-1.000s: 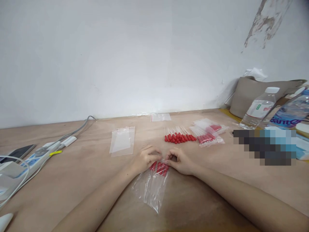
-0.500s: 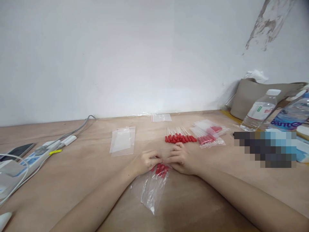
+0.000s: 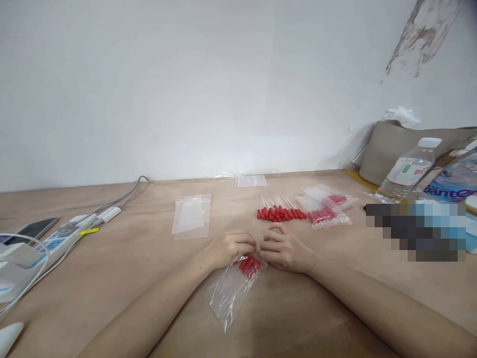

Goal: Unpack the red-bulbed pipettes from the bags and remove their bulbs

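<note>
Close to me on the table lies a clear plastic zip bag (image 3: 229, 298) holding several thin pale sticks with red tips. The red ends are at its top edge, between my hands. My left hand (image 3: 234, 247) pinches that edge from the left, fingers bent. From the right, my right hand (image 3: 285, 248) holds the edge's other corner with curled fingers; its fingertips are partly hidden. Just beyond, a loose pile of red-tipped sticks (image 3: 281, 214) has its red ends facing me. Filled bags of red-tipped sticks (image 3: 323, 215) overlap to the right of the pile.
Flat, unfilled zip bags (image 3: 192, 217) lie left of centre, and another bag (image 3: 252, 181) by the wall. A power strip (image 3: 55, 248) with cables and a phone (image 3: 32, 231) occupy the left. Bottles (image 3: 406, 171) and a grey-brown bag (image 3: 387, 149) stand at right.
The lower end of the bag in my hands has swung to the left. My left hand has shifted slightly right along the top edge. The view has turned slightly.
</note>
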`<state>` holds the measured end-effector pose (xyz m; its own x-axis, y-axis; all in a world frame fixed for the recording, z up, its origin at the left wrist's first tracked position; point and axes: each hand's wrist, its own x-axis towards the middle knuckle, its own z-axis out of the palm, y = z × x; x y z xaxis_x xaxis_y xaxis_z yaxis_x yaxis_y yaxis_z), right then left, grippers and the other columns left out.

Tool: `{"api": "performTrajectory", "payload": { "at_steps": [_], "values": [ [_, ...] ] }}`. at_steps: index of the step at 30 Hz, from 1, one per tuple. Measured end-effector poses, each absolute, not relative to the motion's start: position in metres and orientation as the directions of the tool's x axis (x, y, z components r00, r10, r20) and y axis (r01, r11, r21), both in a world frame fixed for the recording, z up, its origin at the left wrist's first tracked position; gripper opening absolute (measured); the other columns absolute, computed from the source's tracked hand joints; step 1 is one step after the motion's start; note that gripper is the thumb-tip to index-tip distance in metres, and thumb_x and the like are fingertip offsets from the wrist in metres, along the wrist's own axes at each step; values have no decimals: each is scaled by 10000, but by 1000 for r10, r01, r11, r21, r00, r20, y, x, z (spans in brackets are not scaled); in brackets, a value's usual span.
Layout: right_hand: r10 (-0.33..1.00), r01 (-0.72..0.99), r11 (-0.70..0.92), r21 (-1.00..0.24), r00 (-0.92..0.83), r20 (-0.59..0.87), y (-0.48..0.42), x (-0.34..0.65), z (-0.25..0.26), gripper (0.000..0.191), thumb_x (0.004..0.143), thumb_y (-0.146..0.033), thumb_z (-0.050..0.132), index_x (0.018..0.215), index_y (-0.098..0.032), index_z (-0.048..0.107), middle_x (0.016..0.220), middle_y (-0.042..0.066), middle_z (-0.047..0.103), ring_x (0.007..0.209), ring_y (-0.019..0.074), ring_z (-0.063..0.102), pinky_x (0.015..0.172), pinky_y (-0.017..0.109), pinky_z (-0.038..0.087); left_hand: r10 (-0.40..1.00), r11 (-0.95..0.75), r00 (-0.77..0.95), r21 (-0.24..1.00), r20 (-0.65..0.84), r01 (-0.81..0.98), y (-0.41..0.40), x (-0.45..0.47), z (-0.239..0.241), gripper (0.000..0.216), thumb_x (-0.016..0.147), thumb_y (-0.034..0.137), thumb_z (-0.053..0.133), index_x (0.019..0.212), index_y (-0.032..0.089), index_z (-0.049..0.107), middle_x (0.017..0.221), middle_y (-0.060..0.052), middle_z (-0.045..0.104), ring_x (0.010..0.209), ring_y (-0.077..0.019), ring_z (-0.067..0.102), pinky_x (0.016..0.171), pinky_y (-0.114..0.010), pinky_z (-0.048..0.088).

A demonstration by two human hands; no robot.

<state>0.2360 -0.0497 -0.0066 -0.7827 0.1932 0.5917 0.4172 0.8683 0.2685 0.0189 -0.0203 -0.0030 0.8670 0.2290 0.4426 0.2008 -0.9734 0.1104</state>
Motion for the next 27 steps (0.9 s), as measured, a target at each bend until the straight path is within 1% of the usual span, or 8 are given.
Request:
{"api": "performTrajectory", "payload": {
  "at_steps": [4, 8, 11, 13, 17, 21, 24, 27],
  "values": [
    [193, 406, 880, 246, -779, 596, -49, 235, -6, 148, 860, -180, 428, 877, -233, 565, 773, -27, 606, 765, 105, 458, 863, 353, 276, 255, -966, 855, 90, 453, 240, -23, 20, -2, 223, 878, 162, 381, 854, 184, 602, 915, -32, 634, 854, -119, 575, 790, -232, 427],
    [192, 416, 873, 257, -775, 602, -48, 232, -5, 191, 864, -140, 392, 784, -212, 550, 701, -35, 570, 748, 95, 448, 875, 341, 264, 269, -955, 870, -1, 414, 296, -26, 21, 4, 236, 873, 130, 353, 826, 173, 580, 905, -25, 628, 797, -111, 569, 760, -232, 422],
    [185, 423, 859, 290, -783, 594, -47, 230, -4, 228, 866, -115, 365, 736, -198, 534, 656, -40, 534, 726, 92, 428, 886, 338, 254, 229, -956, 910, -94, 346, 277, -27, 23, 7, 255, 869, 103, 326, 804, 161, 566, 874, -31, 626, 785, -120, 567, 744, -248, 420],
    [194, 426, 852, 305, -798, 571, -46, 229, -3, 252, 874, -118, 347, 711, -194, 523, 642, -42, 516, 717, 92, 418, 893, 339, 245, 212, -961, 926, -106, 312, 256, -27, 24, 8, 265, 865, 86, 317, 781, 154, 558, 836, -33, 625, 798, -128, 569, 737, -251, 422],
    [219, 425, 857, 290, -811, 542, -45, 231, -3, 260, 878, -112, 321, 761, -205, 534, 675, -39, 527, 729, 95, 424, 911, 361, 225, 217, -970, 923, -34, 319, 240, -28, 23, 15, 251, 871, 75, 317, 875, 153, 556, 907, -39, 629, 897, -134, 563, 810, -260, 424],
    [279, 453, 862, 229, -799, 532, -47, 233, -2, 202, 844, -122, 367, 781, -196, 544, 742, -3, 570, 772, 116, 447, 891, 377, 239, 285, -956, 898, 35, 336, 290, -30, 19, 29, 233, 883, 106, 337, 938, 160, 556, 1024, -51, 597, 978, -143, 538, 862, -275, 424],
    [344, 488, 861, 145, -768, 541, -47, 235, -3, 120, 796, -155, 430, 744, -175, 536, 754, 23, 588, 790, 138, 458, 823, 356, 281, 406, -913, 845, 107, 348, 395, -39, 21, 38, 240, 877, 122, 349, 955, 174, 569, 1134, -60, 541, 1019, -155, 521, 873, -286, 428],
    [405, 520, 852, 52, -719, 564, -47, 237, -6, 102, 769, -188, 465, 686, -169, 523, 690, 21, 575, 746, 141, 458, 735, 322, 303, 590, -807, 740, 234, 322, 542, -58, 23, 36, 237, 862, 262, 438, 1068, 199, 540, 1164, -76, 516, 1014, -181, 528, 850, -307, 453]
  ]
}}
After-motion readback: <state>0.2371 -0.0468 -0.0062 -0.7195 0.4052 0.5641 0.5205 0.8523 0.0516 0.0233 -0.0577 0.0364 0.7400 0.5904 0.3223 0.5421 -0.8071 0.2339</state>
